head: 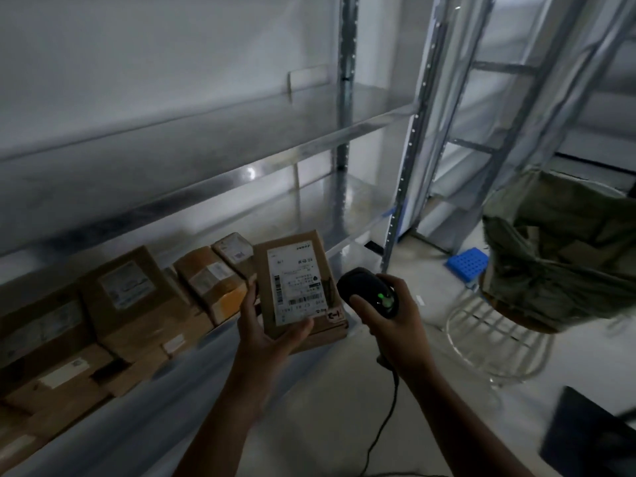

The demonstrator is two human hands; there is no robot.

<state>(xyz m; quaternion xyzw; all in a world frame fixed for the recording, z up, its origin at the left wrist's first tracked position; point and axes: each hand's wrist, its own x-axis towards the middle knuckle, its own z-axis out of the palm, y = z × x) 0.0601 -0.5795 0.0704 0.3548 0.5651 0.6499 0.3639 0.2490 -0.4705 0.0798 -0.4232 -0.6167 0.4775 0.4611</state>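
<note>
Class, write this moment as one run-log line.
left hand: holds parcel, label up | right hand: grips scanner, green light on | shelf: boxes

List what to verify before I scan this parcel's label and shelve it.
1. Grip on parcel: ok. The left hand holds it, thumb on its near end.
2. Label visible: ok. It faces up, barcode uncovered.
3. Scanner held: ok. The right hand grips it; its green light is on.
4. Aim at barcode: cannot tell. The scanner head sits beside the parcel's right edge.
5. Cable free: cannot tell. It hangs down out of view.
6. Shelf room: ok. Bare metal shows beyond the other boxes.
</note>
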